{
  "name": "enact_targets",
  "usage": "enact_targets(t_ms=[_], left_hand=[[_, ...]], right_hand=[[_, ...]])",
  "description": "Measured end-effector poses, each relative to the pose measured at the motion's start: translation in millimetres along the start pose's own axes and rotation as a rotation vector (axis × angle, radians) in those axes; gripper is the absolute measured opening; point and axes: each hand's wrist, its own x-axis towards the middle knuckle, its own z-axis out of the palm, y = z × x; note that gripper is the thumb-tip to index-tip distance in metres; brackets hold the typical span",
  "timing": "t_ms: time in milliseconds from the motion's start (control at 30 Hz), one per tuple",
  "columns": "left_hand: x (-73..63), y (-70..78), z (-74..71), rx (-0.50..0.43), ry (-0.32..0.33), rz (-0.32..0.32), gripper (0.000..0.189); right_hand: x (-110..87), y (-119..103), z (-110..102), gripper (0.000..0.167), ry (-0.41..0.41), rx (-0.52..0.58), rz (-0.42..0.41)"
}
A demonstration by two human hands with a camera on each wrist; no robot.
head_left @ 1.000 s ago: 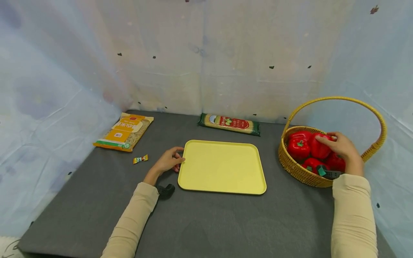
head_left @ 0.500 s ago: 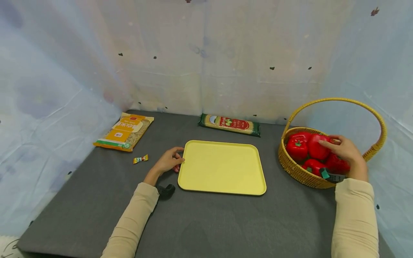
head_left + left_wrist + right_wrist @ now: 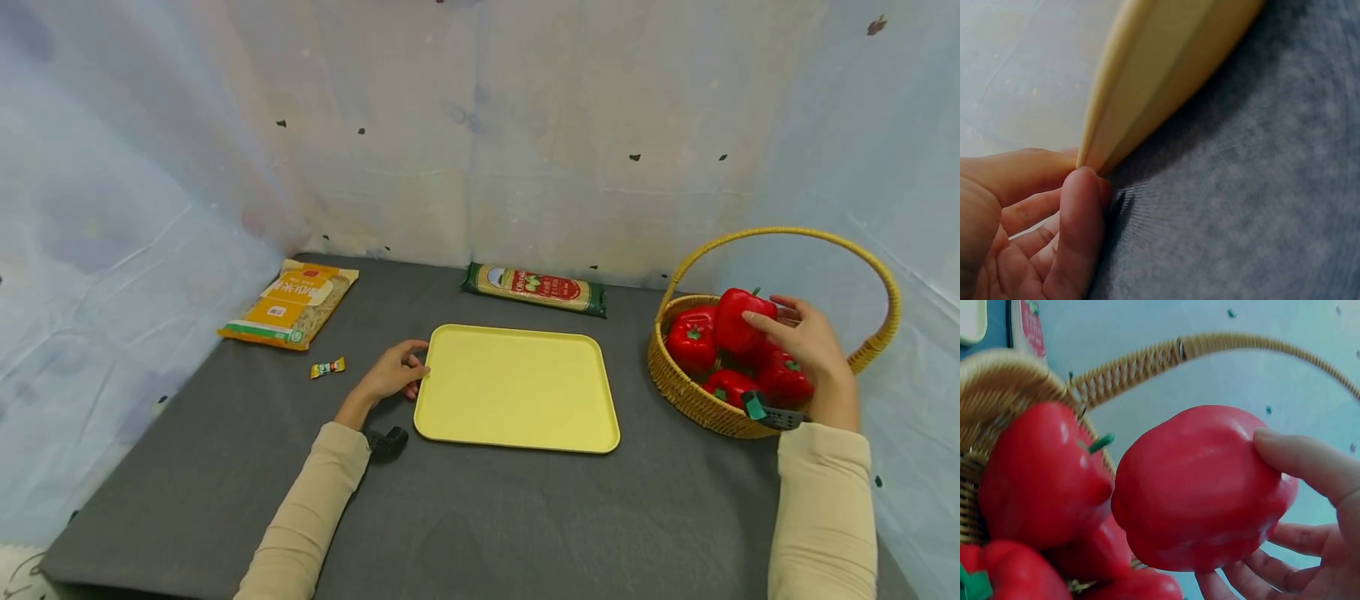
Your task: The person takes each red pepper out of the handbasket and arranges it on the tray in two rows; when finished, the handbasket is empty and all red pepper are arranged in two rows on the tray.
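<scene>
A red bell pepper (image 3: 738, 323) is gripped between the thumb and fingers of my right hand (image 3: 810, 340), raised a little above the other peppers. In the right wrist view this pepper (image 3: 1200, 487) appears large, its underside partly covered by the fingers. Several more red bell peppers (image 3: 692, 340) with green stems lie in a yellow wicker basket (image 3: 686, 400) under its tall arched handle. My left hand (image 3: 388, 372) pinches the left rim of a yellow rectangular tray (image 3: 517, 387). The left wrist view shows thumb and fingers meeting on the tray's edge (image 3: 1141, 87).
An orange-and-yellow food bag (image 3: 292, 304) lies at the back left of the grey table (image 3: 510, 525), near a small wrapped snack (image 3: 327, 367). A long green-and-red packet (image 3: 534, 289) lies behind the tray. Pale cloth (image 3: 525, 125) hangs behind the table.
My right hand has taken firm hold of a bell pepper and lifted it slightly, turning it so its stem points up. The left hand and tray have stayed in place.
</scene>
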Motion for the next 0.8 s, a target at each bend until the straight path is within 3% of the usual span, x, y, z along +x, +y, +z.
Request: enact_targets(t_ms=[200,367,800], left_hand=[[0.9,0.8,-0.5,-0.019,-0.005,-0.009,0.053],[1.4,0.1,-0.8,-0.033,-0.013,-0.010,0.053],[1.3,-3.0,-0.8,-0.070,-0.013,-0.014,0.052]], right_hand=[[-10.1,-18,8,0.084,0.051,-0.013,-0.024],[-18.0,-34,22,0.076,0.093,0.029,-0.107],[-18.8,-83,84,0.073,0.149,0.099,-0.268]])
